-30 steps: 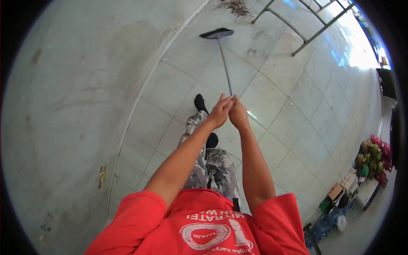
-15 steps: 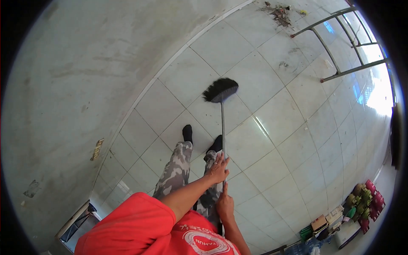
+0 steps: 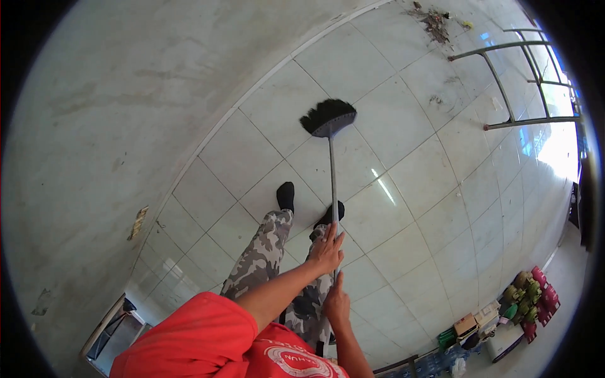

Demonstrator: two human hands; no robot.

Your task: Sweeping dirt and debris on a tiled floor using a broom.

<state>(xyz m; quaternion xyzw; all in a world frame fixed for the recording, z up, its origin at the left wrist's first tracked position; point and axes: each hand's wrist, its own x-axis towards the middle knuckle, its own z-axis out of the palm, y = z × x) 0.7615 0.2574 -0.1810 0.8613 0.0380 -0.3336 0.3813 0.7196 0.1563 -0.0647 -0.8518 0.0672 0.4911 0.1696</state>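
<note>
A broom (image 3: 333, 165) with a long grey handle and a wide black bristle head (image 3: 328, 117) reaches forward from me over the tiled floor. Its bristles touch or nearly touch the tiles. My left hand (image 3: 326, 250) is closed on the handle, its fingers lying partly along it. Nearer my body, my right hand (image 3: 337, 304) grips the upper end, with the index finger pointing along the handle. The palm side of both hands is hidden.
A stained wall (image 3: 145, 94) runs along the left. Swept-up debris (image 3: 436, 25) lies at the far right, by a metal frame with legs (image 3: 532, 82). Green and red gas cylinders (image 3: 526, 296) and boxes (image 3: 469, 324) stand at the lower right. My feet (image 3: 285, 196) are behind the broom head.
The broom head has moved farther from me and slightly left over the tiles. Both hands keep their hold on the handle. The whole view has shifted a little.
</note>
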